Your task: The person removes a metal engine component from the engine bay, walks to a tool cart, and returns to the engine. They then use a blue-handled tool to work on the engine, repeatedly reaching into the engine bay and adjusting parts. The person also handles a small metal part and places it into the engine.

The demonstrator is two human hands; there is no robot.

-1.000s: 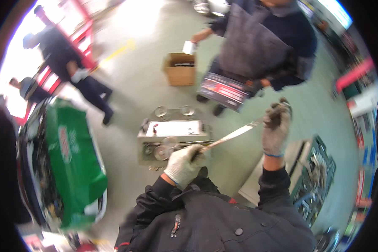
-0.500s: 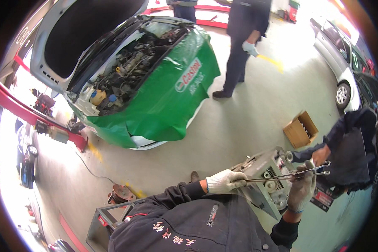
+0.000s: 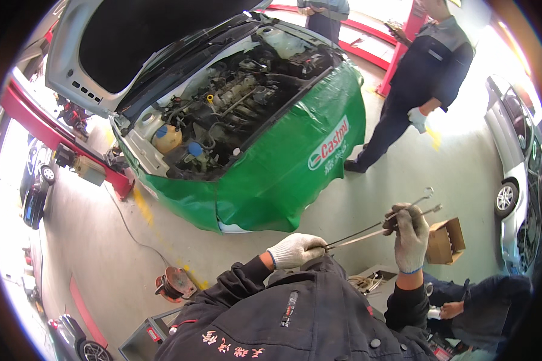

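Both of my hands wear white knitted gloves, grey with dirt at the fingers. My left hand [image 3: 296, 250], in front of my chest, is closed on the near ends of two long thin metal rods [image 3: 356, 239]. Farther right, my right hand [image 3: 411, 237] is raised, with its fingers closed around the same rods near their far ends. One rod ends in a small ring and the other in a small head, so they look like long wrenches. They slant up to the right and spread slightly apart.
Ahead stands a car with its bonnet up, its engine [image 3: 235, 90] exposed and a green cover [image 3: 265, 180] over its front. A person [image 3: 403, 90] stands beyond it. A tool cart [image 3: 373, 278], cardboard box [image 3: 442, 243] and another person [image 3: 491, 310] are at right; a cable reel [image 3: 173, 284] is lower left.
My view has swung right and up toward the car. Both hands have shifted with the rods, my right hand now higher and farther left in view. The tool cart is now mostly hidden.
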